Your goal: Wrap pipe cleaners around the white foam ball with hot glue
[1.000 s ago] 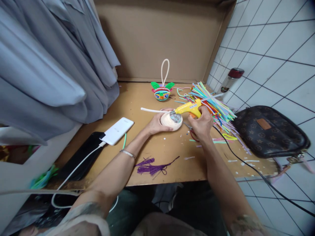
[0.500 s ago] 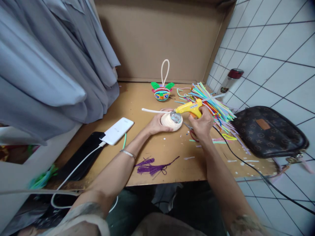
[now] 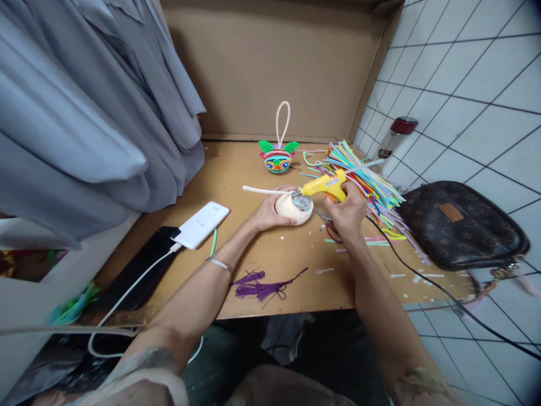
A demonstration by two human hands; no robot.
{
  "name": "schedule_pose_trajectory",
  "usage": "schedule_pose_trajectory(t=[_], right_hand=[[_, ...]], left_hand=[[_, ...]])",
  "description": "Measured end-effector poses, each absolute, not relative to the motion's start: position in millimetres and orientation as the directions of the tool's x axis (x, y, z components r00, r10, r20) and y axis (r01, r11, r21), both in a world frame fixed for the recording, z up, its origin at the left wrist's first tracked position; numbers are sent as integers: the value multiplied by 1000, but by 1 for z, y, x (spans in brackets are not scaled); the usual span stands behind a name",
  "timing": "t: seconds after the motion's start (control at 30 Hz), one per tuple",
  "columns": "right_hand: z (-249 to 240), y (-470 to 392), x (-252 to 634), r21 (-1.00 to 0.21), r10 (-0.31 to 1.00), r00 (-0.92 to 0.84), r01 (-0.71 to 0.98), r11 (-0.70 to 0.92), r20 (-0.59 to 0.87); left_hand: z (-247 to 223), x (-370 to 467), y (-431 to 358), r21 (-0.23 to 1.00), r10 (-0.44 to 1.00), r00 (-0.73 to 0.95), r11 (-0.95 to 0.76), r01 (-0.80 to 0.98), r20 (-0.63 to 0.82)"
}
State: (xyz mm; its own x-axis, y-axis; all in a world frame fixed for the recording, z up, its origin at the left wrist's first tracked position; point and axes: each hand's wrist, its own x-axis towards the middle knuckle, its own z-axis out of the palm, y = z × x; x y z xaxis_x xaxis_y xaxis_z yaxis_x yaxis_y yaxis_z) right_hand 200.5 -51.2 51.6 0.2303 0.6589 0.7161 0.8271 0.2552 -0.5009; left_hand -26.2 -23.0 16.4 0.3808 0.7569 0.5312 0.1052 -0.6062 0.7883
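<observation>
My left hand is closed around a cream-coloured ball wrapped in strands, with a greyish uncovered patch on its top. A loose white strip sticks out leftward from the ball. In my right hand is a yellow hot glue gun, its fingers wrapped round the handle. The gun's nozzle points left and is at the edge of the bare patch; whether it touches cannot be made out. A glue stick juts from the gun's rear. Scissors lie partly behind my right wrist.
A colourful animal-head ornament stands behind the ball. Bundled coloured pipe cleaners, a brown bag and a red-lidded jar are on the right. Purple tassels lie in front; a white power bank is left. A black cord trails right.
Almost nothing differs. Both hands, the ball and the glue gun hold nearly the same position; the whole view has shifted very slightly.
</observation>
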Motion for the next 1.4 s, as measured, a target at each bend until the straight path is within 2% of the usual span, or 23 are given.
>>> schedule_pose_trajectory(t=[0.53,0.87,1.4], right_hand=[[54,-53,200,-514,685,237,826,231,689],[48,-50,202,-472,628,236,849,239,741],[53,-53,200,-513,681,261,836,195,684]], left_hand=[[16,-26,-22,787,752,385,-610,96,535],[18,-25,-24,790,752,386,-607,89,535],[17,-26,-22,779,745,386,-619,98,544]])
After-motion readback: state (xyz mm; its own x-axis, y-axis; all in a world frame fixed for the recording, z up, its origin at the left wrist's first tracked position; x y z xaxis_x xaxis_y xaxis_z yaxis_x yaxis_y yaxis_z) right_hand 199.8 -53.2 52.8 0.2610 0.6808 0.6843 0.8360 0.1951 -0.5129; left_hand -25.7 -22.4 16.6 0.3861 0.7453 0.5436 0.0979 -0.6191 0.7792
